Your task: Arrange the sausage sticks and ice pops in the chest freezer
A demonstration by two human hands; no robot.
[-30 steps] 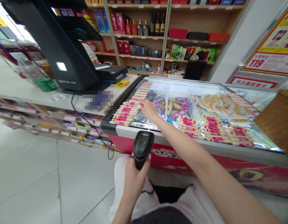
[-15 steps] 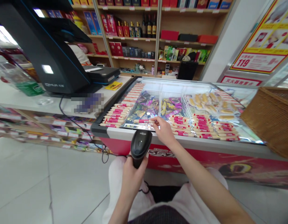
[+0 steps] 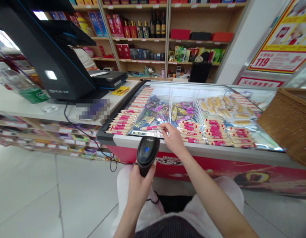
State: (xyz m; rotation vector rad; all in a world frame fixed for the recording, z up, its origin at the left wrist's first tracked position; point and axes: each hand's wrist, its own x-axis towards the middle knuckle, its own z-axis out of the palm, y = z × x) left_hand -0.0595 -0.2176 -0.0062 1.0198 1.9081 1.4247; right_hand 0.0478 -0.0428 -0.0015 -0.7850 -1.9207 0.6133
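Note:
My left hand (image 3: 140, 180) is wrapped round the grip of a black barcode scanner (image 3: 148, 145), whose head points forward at the freezer edge. A blue light shows on the scanner's top. My right hand (image 3: 170, 136) pinches the right end of a sausage stick (image 3: 151, 128) with a red label, held level just beyond the scanner's nose. Beneath it is the glass top of a chest freezer (image 3: 140, 142). More red-labelled sausage sticks (image 3: 119, 127) lie in a row to the left, and further piles (image 3: 216, 133) lie to the right of my right hand.
A black checkout machine (image 3: 66, 66) stands on the white counter (image 3: 56, 115) at left, near a plastic bottle (image 3: 34, 94). The scanner's cable (image 3: 81, 129) hangs in front of the counter. A wicker basket (image 3: 286, 122) sits at the freezer's right end. Stocked shelves (image 3: 140, 39) stand behind.
The scanner has shifted slightly left and down, and a blue light now shows on it. The sausage stick has moved a little left, still in my right hand.

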